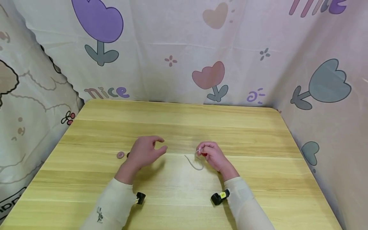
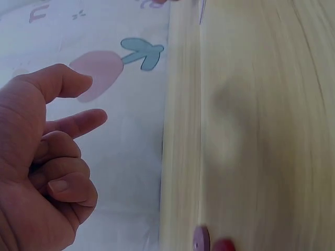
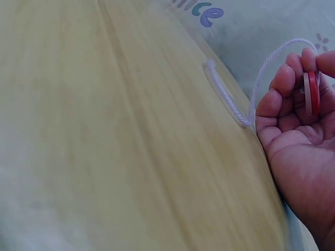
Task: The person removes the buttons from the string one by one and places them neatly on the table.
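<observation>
In the head view, a white cord (image 1: pixel 193 165) is pinched between the thumb and forefinger of my right hand (image 1: pixel 214 156). Its loose end trails onto the tabletop. A red button (image 3: pixel 314 94) and a pale pink button (image 3: pixel 307 94) sit side by side at my right palm, apparently threaded on the cord. My left hand (image 1: pixel 143 151) hovers over the table to the left, holding nothing; thumb and forefinger are apart, the other fingers curled. Beside it lie a mauve button (image 1: pixel 120 155) and a red button (image 2: pixel 224 244), the latter partly hidden by the left wrist in the head view.
The wooden table (image 1: pixel 178 121) reaches back to a patterned cloth (image 1: pixel 155 38) hanging behind it and along both sides. Small black cameras are strapped at the left wrist (image 1: pixel 140 198) and the right wrist (image 1: pixel 220 197).
</observation>
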Action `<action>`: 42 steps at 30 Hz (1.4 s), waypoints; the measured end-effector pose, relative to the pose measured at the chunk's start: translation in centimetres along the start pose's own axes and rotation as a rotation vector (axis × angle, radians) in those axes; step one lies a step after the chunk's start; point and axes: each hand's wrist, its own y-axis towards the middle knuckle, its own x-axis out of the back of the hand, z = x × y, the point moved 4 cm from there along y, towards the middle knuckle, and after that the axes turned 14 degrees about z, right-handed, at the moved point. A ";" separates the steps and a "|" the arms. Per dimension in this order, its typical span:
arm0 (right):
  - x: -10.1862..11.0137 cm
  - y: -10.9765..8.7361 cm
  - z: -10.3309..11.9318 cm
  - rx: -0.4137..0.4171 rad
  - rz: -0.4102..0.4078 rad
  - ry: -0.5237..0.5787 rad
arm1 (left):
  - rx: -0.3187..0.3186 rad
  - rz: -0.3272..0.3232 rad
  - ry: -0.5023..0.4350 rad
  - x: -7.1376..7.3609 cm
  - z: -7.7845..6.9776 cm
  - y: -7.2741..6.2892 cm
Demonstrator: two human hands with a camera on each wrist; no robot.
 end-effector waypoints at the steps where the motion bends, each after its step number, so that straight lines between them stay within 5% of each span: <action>1: 0.0 0.0 0.0 0.000 -0.001 0.000 | -0.009 0.004 0.005 -0.2 -0.2 0.2; 19: 0.0 0.1 0.0 -0.024 -0.028 0.000 | -0.098 0.092 -0.040 -3.8 -3.9 2.7; 28: 0.2 0.1 -0.3 -0.018 -0.026 0.009 | -0.126 0.138 -0.111 -5.3 -4.6 3.5; 42: 0.3 0.1 -0.4 -0.016 -0.032 0.003 | -0.185 0.144 -0.072 -6.7 -5.4 4.2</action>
